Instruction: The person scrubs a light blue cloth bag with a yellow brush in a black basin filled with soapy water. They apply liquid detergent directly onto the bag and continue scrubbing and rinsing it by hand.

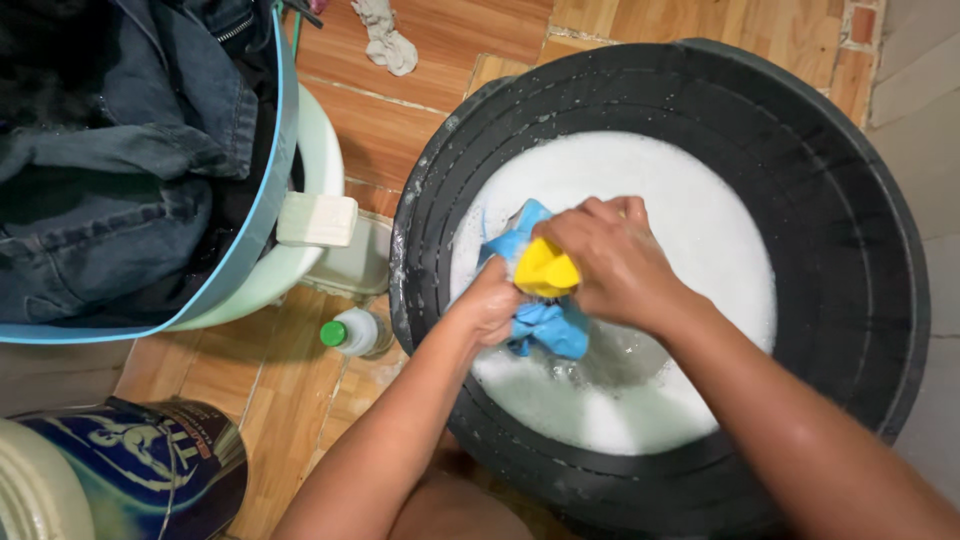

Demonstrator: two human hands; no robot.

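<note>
A big black round tub [860, 230] holds white soapy water [690, 210]. Over the foam both hands clutch a wet cloth that is blue with a yellow part [548, 270]. My left hand [487, 303] grips the blue cloth from below at its left. My right hand [607, 258] is closed over the cloth's top, beside the yellow part. A blue fold [553, 328] hangs down between the two wrists toward the water.
A light blue and white basket [262, 215] full of dark denim clothes [110, 170] stands at the left. A pale soap bar [316, 219] rests on its edge. A small bottle with a green cap [350, 332] and a dark blue bag [150, 470] lie on the tiled floor.
</note>
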